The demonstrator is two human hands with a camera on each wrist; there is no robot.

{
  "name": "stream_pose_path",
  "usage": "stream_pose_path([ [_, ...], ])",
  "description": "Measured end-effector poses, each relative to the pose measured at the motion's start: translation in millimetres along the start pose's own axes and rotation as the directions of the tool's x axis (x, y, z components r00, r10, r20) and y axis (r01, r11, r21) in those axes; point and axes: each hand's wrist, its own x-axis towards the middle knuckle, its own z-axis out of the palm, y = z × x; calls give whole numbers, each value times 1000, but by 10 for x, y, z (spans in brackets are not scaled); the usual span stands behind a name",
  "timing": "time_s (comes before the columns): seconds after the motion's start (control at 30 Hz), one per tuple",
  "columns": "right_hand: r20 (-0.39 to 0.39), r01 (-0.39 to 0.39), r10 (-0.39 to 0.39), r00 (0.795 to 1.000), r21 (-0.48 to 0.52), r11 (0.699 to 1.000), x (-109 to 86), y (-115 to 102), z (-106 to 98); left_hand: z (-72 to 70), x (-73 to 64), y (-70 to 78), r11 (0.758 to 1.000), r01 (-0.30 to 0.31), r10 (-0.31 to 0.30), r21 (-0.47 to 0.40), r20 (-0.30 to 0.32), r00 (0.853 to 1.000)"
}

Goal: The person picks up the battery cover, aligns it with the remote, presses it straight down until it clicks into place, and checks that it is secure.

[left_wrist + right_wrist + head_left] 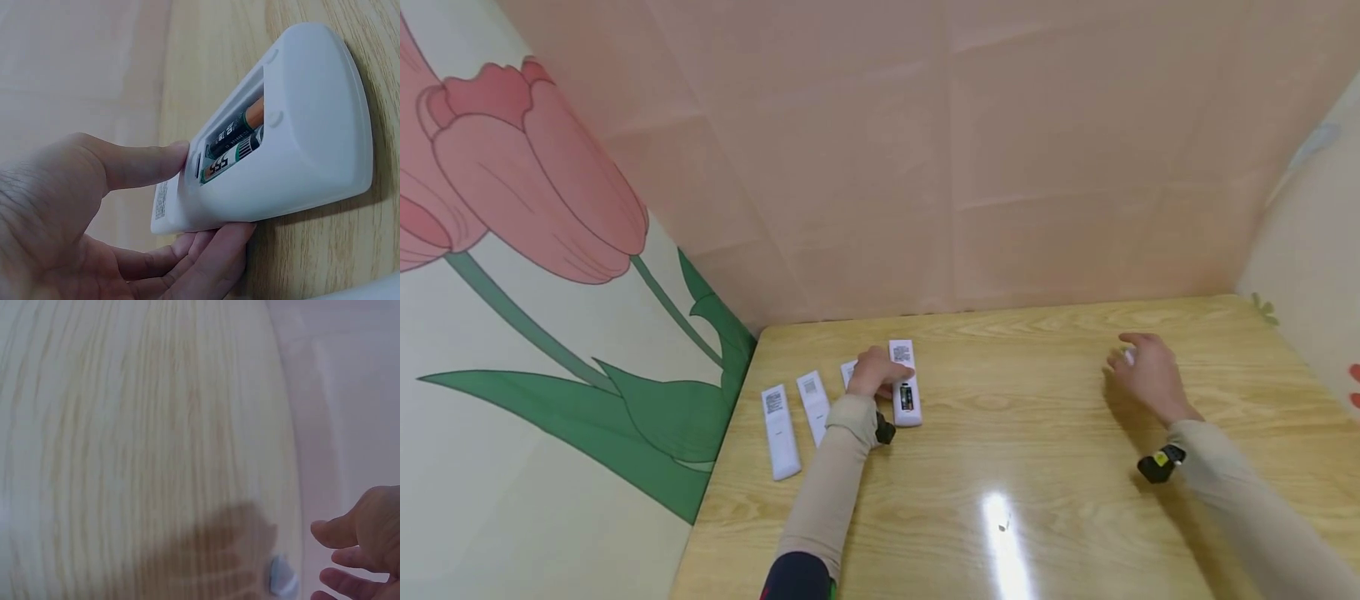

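A white remote control [903, 353] lies back side up on the table, its battery compartment uncovered. Two batteries [231, 137] sit inside, as the left wrist view shows. My left hand [872, 372] holds this remote, thumb on its back near the compartment and fingers against its side. Over the right part of the table, my right hand [1152, 377] hovers with loosely bent fingers, holding nothing. Below it lies a small white piece [284, 578], partly hidden by the hand in the head view; its kind cannot be made out.
Left of my left hand, more white remotes lie on the wooden table [1015, 400]: one at the far left [781, 433], a second remote [813, 402] beside it, and a third remote [848, 372] partly behind the hand. A pink-covered wall [955, 167] borders the table's back edge.
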Motion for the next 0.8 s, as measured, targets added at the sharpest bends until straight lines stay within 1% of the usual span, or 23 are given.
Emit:
stream_pose_path([
  [0.1, -26, 25, -26, 999, -2, 1000, 12, 98, -4, 0, -19, 9, 1000, -11, 11, 1, -8, 1000],
  [0.17, -32, 29, -29, 999, 3, 1000, 18, 140, -17, 6, -20, 10, 1000, -16, 16, 7, -11, 1000],
  [0.3, -21, 23, -23, 1000, -5, 1000, 35, 225, -11, 7, 0, -4, 1000, -13, 13, 20, -12, 1000],
  [0.4, -19, 48, -49, 999, -30, 998, 49, 294, -7, 3, 11, 0, 1000, -12, 12, 24, -11, 1000],
  [0.53, -28, 92, -94, 995, -59, 994, 56, 385, 13, -17, 18, -2, 1000, -12, 12, 7, -1, 1000],
  [0.7, -16, 78, -79, 997, -70, 995, 37, 458, 2, -24, 38, -36, 1000, -11, 12, -8, 10, 1000],
  [0.8, -15, 62, -63, 998, -75, 995, 19, 468, -14, -24, 6, -48, 1000, -19, 19, 1, 3, 1000],
])
